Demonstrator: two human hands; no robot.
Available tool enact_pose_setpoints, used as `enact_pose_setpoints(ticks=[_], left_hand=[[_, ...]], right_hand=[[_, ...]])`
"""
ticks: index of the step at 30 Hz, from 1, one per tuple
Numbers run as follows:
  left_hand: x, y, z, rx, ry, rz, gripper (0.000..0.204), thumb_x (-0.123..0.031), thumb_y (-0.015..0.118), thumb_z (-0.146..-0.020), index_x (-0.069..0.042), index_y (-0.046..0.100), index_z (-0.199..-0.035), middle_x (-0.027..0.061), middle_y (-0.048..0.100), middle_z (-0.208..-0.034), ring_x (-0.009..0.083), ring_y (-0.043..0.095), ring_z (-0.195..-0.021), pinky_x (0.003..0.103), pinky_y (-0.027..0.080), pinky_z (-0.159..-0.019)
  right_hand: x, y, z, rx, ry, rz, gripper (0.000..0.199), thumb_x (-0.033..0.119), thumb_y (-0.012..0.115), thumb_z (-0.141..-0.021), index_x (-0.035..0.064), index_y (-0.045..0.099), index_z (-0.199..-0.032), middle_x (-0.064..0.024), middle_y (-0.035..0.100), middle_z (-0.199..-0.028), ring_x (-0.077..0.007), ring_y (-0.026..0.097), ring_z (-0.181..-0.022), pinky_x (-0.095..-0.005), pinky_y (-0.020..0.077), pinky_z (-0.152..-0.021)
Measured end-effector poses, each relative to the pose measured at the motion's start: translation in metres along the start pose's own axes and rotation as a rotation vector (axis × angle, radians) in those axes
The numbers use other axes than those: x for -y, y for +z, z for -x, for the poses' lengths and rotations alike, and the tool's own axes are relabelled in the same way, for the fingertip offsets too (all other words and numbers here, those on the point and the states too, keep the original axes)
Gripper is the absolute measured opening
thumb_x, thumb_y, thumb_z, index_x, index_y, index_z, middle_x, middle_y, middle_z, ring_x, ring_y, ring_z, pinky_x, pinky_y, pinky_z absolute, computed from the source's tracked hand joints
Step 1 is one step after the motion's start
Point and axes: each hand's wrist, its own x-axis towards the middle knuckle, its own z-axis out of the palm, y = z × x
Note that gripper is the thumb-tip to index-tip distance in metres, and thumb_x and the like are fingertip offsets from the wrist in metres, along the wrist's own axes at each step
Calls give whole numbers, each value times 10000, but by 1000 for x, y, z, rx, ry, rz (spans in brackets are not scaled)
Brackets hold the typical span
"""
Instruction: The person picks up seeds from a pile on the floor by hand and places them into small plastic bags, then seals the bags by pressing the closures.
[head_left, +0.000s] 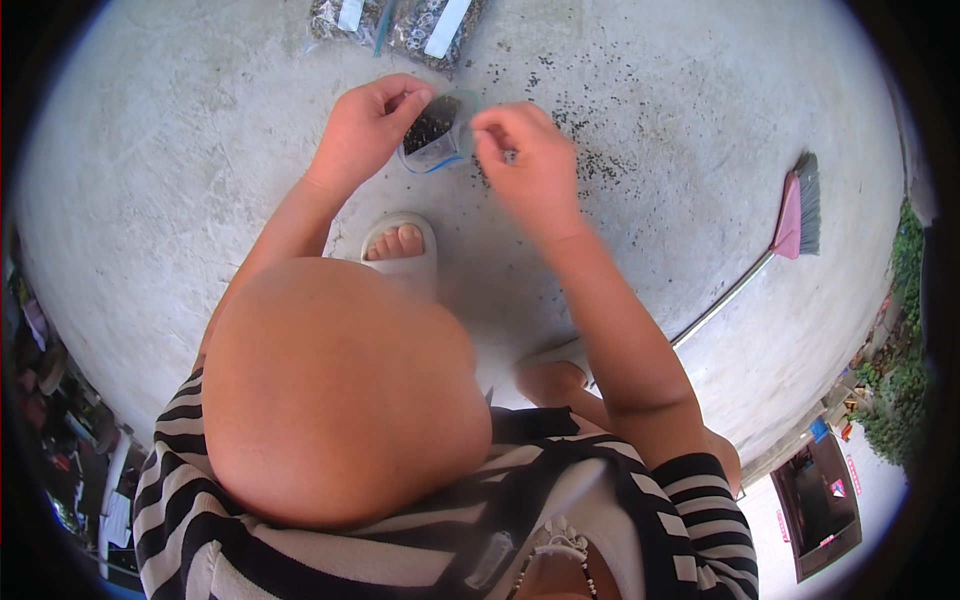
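A clear plastic zip bag [440, 152] with a blue strip along its edge holds many small dark seeds or grains [431, 122]. My left hand [372, 125] is closed on the bag's upper left edge, thumb and forefinger pinched together. My right hand [530, 160] is at the bag's right rim, its fingers curled in a pinch and a little blurred by motion. What lies between those fingertips, if anything, cannot be made out. Dark bits like those in the bag [600, 165] lie scattered over the concrete, mostly to the right of my right hand.
Two filled clear bags with white labels [425, 28] lie at the far edge. A broom with a pink head [790, 215] rests on the concrete floor [690, 100] at the right. My foot in a pale sandal [402, 250] is just below the bag. Green plants [895, 400] border the right side.
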Motion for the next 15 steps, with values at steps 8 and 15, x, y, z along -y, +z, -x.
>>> enact_pose_setpoints(ticks=[8,15], left_hand=[[7,2,1,-102,75,56,248,-240,610,-1037,-33,709,-1130,-18,627,-799,50,510,-734,236,441,-661],[70,21,48,-200,-87,114,160,-196,590,-1022,-40,627,-1029,30,627,-780,113,553,-700,292,487,-669]], right_hand=[[-51,-40,28,-101,-109,282,114,44,685,-887,58,690,-1001,-132,667,-964,-335,662,-836,-391,539,-725],[-111,-59,111,184,85,560,292,102,686,-884,64,591,-1157,-137,626,-1094,-366,652,-929,-446,556,-777]])
